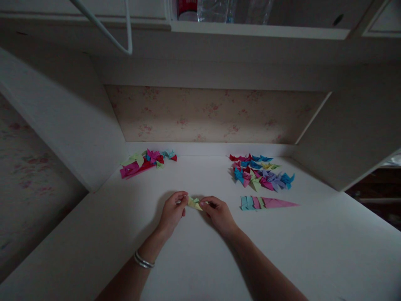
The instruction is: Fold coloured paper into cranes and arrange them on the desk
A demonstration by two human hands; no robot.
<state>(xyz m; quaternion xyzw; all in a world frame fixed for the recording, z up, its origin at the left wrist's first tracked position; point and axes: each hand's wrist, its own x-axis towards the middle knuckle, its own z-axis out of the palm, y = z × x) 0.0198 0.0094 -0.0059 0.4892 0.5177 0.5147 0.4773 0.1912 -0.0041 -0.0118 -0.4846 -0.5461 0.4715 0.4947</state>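
Got a smooth white worktop (194, 255), backed by floral-print wallpaper (200, 117). Working with left hand (172, 211) and right hand (219, 215), near each other, both pinching at the fingertips. Right rear: jumbled right paper pile (262, 173), creased, pointed, multicolored. Left rear: smaller left paper pile (147, 162). Right, nearer: flat tapering paper strip (269, 202), overlapping segments. Behind left hand: shiny metal bracelets (144, 261). Between hands, mid-worktop: small yellow-green folded paper (194, 203), gripped at both ends.
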